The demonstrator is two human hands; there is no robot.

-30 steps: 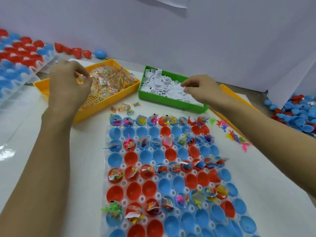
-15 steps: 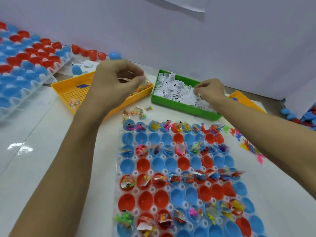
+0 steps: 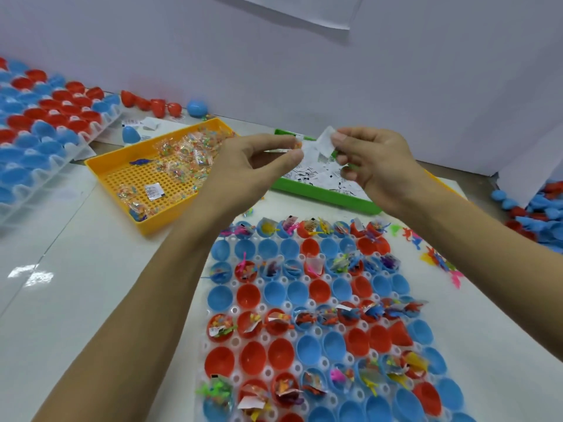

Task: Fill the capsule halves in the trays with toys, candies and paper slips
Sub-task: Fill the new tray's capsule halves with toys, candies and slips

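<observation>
Two hands raised together above the far edge of the capsule tray [image 3: 275, 281], over the near rim of the green tray [image 3: 320, 194]. Right hand [image 3: 374, 169] pinches a white paper slip [image 3: 325, 141] between thumb and forefinger, slip sticking up at its fingertips. Left hand [image 3: 253, 166] fingers curled, thumb and forefinger pinching a small clear candy packet [image 3: 285, 150], just beside the slip, nearly touching. Green tray holds more slips, partly hidden behind the hands. Yellow tray [image 3: 137, 175] left of it, candy packets piled at its far side. Capsule tray on the table's near side: red and blue halves, alternate rows filled, others bare. Loose toys [image 3: 438, 257] by its right edge.
</observation>
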